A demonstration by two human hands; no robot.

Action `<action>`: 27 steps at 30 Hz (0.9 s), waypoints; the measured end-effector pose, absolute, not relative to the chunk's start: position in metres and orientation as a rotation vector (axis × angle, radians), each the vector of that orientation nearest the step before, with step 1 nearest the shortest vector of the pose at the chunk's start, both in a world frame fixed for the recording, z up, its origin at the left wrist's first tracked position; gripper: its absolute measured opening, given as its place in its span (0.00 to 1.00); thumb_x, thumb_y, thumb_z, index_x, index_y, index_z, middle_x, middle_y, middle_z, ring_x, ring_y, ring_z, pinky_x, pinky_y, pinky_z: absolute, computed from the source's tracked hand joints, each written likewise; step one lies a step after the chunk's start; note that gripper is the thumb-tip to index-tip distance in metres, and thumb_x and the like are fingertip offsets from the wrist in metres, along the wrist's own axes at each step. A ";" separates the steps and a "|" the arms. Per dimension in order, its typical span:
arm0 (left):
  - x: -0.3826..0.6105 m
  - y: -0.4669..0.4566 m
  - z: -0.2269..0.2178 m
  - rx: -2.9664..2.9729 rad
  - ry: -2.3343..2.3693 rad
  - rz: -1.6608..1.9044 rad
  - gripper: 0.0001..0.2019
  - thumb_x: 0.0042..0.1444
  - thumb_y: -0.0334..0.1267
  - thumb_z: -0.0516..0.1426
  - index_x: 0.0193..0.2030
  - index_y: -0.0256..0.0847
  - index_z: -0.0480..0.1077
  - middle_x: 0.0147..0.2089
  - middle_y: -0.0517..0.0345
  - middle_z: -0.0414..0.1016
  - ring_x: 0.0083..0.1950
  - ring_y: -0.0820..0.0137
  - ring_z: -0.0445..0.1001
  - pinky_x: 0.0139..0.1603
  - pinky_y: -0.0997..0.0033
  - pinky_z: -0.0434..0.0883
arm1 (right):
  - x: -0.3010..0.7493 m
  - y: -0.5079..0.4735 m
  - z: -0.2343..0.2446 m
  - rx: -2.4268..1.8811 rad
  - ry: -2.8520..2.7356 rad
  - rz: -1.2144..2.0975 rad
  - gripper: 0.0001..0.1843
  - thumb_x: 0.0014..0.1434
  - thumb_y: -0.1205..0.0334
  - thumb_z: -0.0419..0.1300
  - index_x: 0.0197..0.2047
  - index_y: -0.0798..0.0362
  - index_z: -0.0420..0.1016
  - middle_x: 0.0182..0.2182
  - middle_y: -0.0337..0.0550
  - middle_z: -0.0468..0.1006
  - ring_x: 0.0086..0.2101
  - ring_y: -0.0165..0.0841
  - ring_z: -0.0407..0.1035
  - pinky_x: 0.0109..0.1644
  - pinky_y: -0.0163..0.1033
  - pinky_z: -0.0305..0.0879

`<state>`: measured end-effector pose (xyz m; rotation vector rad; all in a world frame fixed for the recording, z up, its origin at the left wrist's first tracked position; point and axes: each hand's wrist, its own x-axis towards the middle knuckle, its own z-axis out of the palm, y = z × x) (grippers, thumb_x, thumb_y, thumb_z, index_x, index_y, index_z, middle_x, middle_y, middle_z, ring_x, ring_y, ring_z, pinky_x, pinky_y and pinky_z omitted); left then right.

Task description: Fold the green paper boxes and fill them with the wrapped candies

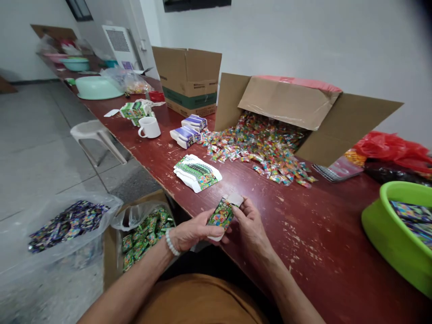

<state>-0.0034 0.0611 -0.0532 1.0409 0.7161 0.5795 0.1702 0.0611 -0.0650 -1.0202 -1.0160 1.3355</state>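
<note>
Between my two hands is a small green printed carton (221,213) with white end flaps, held over the table's front edge. My left hand (195,229), with a pale bead bracelet (172,243) at the wrist, grips its lower left side, thumb across the front. At its upper right end, my right hand (248,220) pinches the carton near a white flap. Whether anything is inside the carton I cannot tell. Just beyond my hands lies a fanned stack of flat green cartons (199,173) on the dark red table (290,216).
Wrapped candies (263,148) spill from a tipped cardboard box (286,101). Purple cartons (185,136) and a white mug (149,128) stand to the left. A green basin (388,225) holds packets at right. Below left are a box of green packets (148,231) and a bag of purple packets (72,220).
</note>
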 end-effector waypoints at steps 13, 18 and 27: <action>0.013 0.048 -0.046 0.987 0.468 0.611 0.24 0.37 0.48 0.71 0.37 0.34 0.75 0.29 0.53 0.76 0.33 0.65 0.73 0.38 0.69 0.66 | 0.166 0.034 -0.037 -0.859 -1.116 1.696 0.43 0.56 0.53 0.65 0.68 0.36 0.44 0.49 0.43 0.73 0.13 0.19 0.63 0.11 0.28 0.56; 0.012 0.047 -0.035 1.044 0.531 0.613 0.21 0.39 0.51 0.70 0.31 0.35 0.75 0.26 0.52 0.75 0.33 0.64 0.72 0.36 0.70 0.66 | 0.163 0.034 -0.033 -0.864 -1.106 1.557 0.45 0.50 0.55 0.68 0.67 0.43 0.52 0.48 0.46 0.76 0.32 0.32 0.75 0.24 0.31 0.70; 0.027 0.047 -0.037 1.042 0.804 0.757 0.16 0.47 0.46 0.67 0.29 0.34 0.71 0.23 0.57 0.72 0.24 0.70 0.70 0.29 0.72 0.67 | 0.166 0.036 -0.036 -0.927 -1.125 1.521 0.17 0.58 0.52 0.62 0.48 0.51 0.73 0.36 0.41 0.79 0.17 0.24 0.65 0.18 0.31 0.64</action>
